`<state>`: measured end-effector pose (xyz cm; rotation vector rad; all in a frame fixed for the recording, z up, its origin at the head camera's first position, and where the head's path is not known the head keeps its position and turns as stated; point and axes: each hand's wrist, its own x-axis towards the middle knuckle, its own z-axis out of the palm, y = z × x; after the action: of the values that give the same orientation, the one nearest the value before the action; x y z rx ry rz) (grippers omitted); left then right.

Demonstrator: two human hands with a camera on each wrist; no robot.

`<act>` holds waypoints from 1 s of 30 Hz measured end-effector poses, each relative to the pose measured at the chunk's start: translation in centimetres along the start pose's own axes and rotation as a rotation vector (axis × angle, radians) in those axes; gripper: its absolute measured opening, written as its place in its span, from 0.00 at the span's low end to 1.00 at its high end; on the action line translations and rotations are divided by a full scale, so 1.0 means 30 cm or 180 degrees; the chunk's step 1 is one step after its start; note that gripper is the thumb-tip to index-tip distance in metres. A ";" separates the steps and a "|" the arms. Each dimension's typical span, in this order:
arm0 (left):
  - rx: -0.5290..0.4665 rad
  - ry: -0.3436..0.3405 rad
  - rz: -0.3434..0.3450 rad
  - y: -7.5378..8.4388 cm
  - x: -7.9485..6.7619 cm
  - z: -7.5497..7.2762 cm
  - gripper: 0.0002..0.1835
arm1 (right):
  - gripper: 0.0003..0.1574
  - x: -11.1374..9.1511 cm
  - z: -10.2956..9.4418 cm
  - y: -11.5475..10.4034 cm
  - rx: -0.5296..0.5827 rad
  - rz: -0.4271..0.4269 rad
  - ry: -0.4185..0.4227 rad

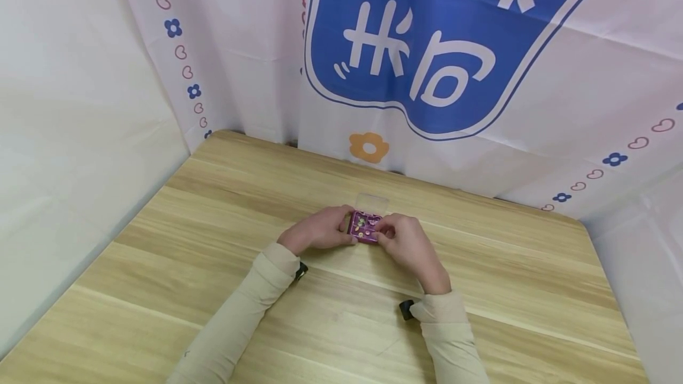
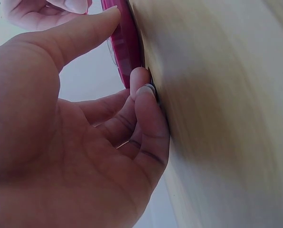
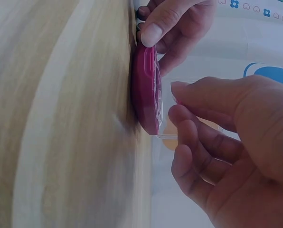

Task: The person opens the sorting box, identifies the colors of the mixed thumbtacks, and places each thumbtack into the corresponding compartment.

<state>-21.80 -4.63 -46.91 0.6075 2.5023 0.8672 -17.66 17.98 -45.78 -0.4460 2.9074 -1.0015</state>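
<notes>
A small magenta case (image 1: 365,240) with divided compartments lies on the table, its clear lid (image 1: 372,202) raised at the far side. Little green, yellow and pink pieces sit in the compartments. My left hand (image 1: 322,228) grips the case from the left, thumb on the near edge and fingers round the side. Over the right compartments, the thumb and forefinger of my right hand (image 1: 404,240) pinch together. Between those fingertips shows a tiny pink piece (image 3: 178,101), mostly hidden by them.
The wooden table (image 1: 256,194) extends around the case. Behind it hangs a printed curtain (image 1: 256,76) with a blue sign, and a plain white sheet (image 1: 80,105) stands along the left side. Dark wrist bands (image 1: 407,310) sit at both sleeves.
</notes>
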 end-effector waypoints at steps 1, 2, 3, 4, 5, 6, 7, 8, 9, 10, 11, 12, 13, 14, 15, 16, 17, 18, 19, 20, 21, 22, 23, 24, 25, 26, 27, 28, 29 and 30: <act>-0.0006 0.0000 -0.0003 0.001 -0.001 0.000 0.40 | 0.06 0.000 0.000 0.000 -0.0004 -0.0001 -0.0004; -0.0012 -0.0001 -0.0005 0.001 -0.001 -0.001 0.40 | 0.06 0.000 0.000 0.000 -0.0008 0.0002 -0.0009; -0.0012 0.0000 -0.0006 0.002 -0.001 -0.002 0.40 | 0.06 0.000 0.001 0.000 -0.0005 0.0007 -0.0012; -0.0011 -0.0003 -0.0006 0.002 -0.002 -0.002 0.40 | 0.06 0.000 0.001 0.001 -0.0004 0.0013 -0.0013; -0.0013 -0.0003 -0.0007 0.002 -0.002 -0.002 0.40 | 0.06 0.001 0.001 0.001 -0.0004 0.0019 -0.0014; -0.0013 -0.0004 -0.0007 0.002 -0.003 -0.002 0.40 | 0.06 0.001 0.002 0.001 -0.0002 0.0021 -0.0014; -0.0013 -0.0006 -0.0006 0.002 -0.003 -0.002 0.41 | 0.06 0.002 0.002 0.002 0.0000 0.0024 -0.0012; -0.0011 -0.0008 -0.0002 0.002 -0.003 -0.002 0.41 | 0.05 0.002 0.002 0.002 0.0003 0.0028 -0.0012; -0.0009 -0.0009 0.0001 0.002 -0.003 -0.002 0.41 | 0.05 0.002 0.003 0.003 0.0010 0.0032 -0.0014; -0.0009 -0.0010 0.0003 0.002 -0.003 -0.002 0.41 | 0.05 0.003 0.003 0.003 0.0016 0.0036 -0.0016; -0.0008 -0.0009 0.0007 0.002 -0.003 -0.003 0.41 | 0.05 0.003 0.003 0.003 0.0024 0.0042 -0.0019; -0.0007 -0.0010 0.0008 0.002 -0.004 -0.003 0.41 | 0.05 0.003 0.003 0.003 0.0030 0.0047 -0.0022; -0.0007 -0.0012 0.0007 0.001 -0.004 -0.003 0.41 | 0.05 0.003 0.003 0.004 0.0039 0.0060 -0.0028; -0.0010 -0.0013 0.0005 0.002 -0.004 -0.003 0.41 | 0.05 0.003 0.003 0.004 0.0051 0.0072 -0.0036; -0.0012 -0.0015 -0.0002 0.002 -0.005 -0.003 0.41 | 0.05 0.004 0.003 0.003 0.0062 0.0085 -0.0043; -0.0012 -0.0017 -0.0008 0.002 -0.005 -0.004 0.41 | 0.05 0.004 0.004 0.003 0.0066 0.0092 -0.0045; -0.0012 -0.0019 -0.0013 0.003 -0.006 -0.004 0.41 | 0.05 0.005 0.004 0.004 0.0063 0.0102 -0.0044; -0.0011 -0.0020 -0.0019 0.003 -0.006 -0.005 0.41 | 0.05 0.005 0.004 0.004 0.0062 0.0110 -0.0045; -0.0008 -0.0021 -0.0022 0.003 -0.007 -0.005 0.41 | 0.05 0.005 0.005 0.004 0.0064 0.0118 -0.0043; -0.0004 -0.0021 -0.0024 0.004 -0.007 -0.005 0.42 | 0.04 0.005 0.005 0.004 0.0066 0.0121 -0.0038; 0.0000 -0.0021 -0.0026 0.004 -0.007 -0.005 0.42 | 0.04 0.006 0.006 0.004 0.0062 0.0123 -0.0033; 0.0001 -0.0021 -0.0025 0.004 -0.006 -0.005 0.42 | 0.04 0.006 0.006 0.004 0.0055 0.0125 -0.0026; -0.0002 -0.0021 -0.0025 0.004 -0.006 -0.005 0.42 | 0.04 0.005 0.006 0.003 0.0051 0.0127 -0.0022; -0.0003 -0.0022 -0.0025 0.003 -0.005 -0.005 0.42 | 0.04 0.005 0.006 0.004 0.0051 0.0126 -0.0020; -0.0003 -0.0022 -0.0024 0.003 -0.005 -0.005 0.42 | 0.04 0.005 0.007 0.004 0.0050 0.0124 -0.0015; -0.0005 -0.0022 -0.0022 0.002 -0.004 -0.004 0.42 | 0.04 0.005 0.007 0.006 0.0048 0.0120 -0.0011; -0.0005 -0.0023 -0.0021 0.002 -0.004 -0.004 0.42 | 0.04 0.006 0.008 0.006 0.0042 0.0115 -0.0003; -0.0004 -0.0022 -0.0019 0.001 -0.004 -0.004 0.42 | 0.04 0.006 0.008 0.007 0.0036 0.0111 0.0009; -0.0002 -0.0021 -0.0019 0.001 -0.003 -0.004 0.42 | 0.04 0.006 0.008 0.008 0.0033 0.0113 0.0017; 0.0002 -0.0020 -0.0019 0.000 -0.003 -0.004 0.42 | 0.04 0.007 0.008 0.009 0.0027 0.0120 0.0031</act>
<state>-21.77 -4.73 -46.80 0.6018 2.4978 0.8610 -17.90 17.99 -46.13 -0.3856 2.9076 -1.0135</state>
